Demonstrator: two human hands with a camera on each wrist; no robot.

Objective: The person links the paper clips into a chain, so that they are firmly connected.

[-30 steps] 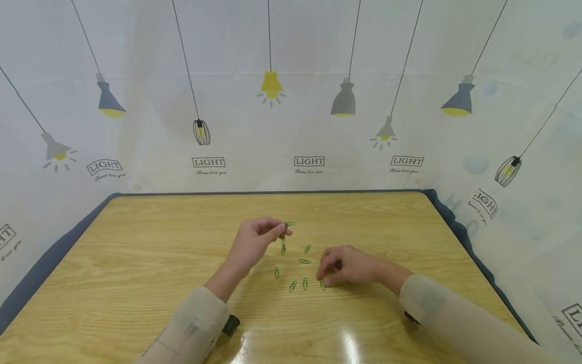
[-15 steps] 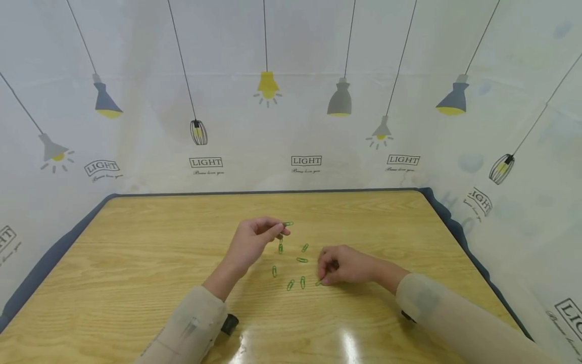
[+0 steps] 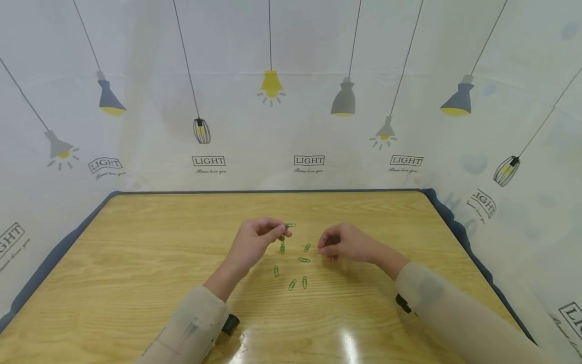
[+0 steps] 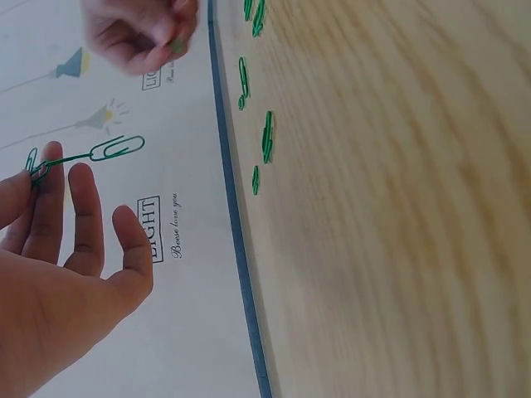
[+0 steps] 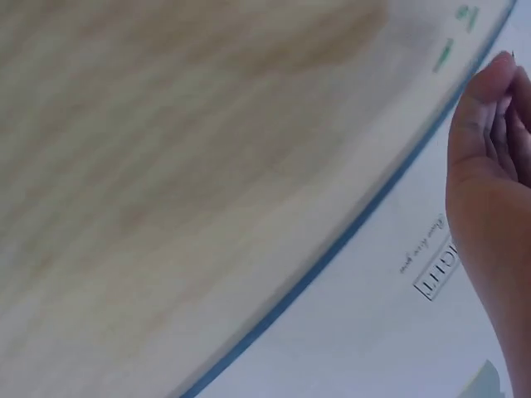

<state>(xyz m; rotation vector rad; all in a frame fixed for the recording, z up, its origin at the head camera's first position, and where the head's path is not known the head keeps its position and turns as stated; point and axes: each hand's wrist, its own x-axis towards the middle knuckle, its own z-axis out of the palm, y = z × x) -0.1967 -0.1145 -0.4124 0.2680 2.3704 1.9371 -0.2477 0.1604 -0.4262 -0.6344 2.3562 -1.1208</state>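
Observation:
My left hand (image 3: pixel 254 242) pinches a short chain of linked green paper clips between thumb and forefinger, above the table. One paper clip (image 4: pixel 118 148) of the chain hangs below the fingers, and another paper clip (image 3: pixel 290 225) sticks out past the fingertips. To the right, my right hand (image 3: pixel 347 242) is raised off the tabletop, its thumb and forefinger pinching a single green paper clip (image 4: pixel 177 46) that is mostly hidden by the fingers. In the right wrist view only the tip of that clip shows. Between and in front of the hands lie several loose green paper clips (image 3: pixel 304 282).
The wooden table (image 3: pixel 136 263) has a dark blue edge along its back and sides. Behind it stands a pale wall covering (image 3: pixel 236 116) printed with hanging lamps. Two bright reflections lie near the table's front.
My right hand has picked up the rightmost loose paper clip and moved up and away from the table's front, closer to the height of the left hand. The left hand stays put with its chain.

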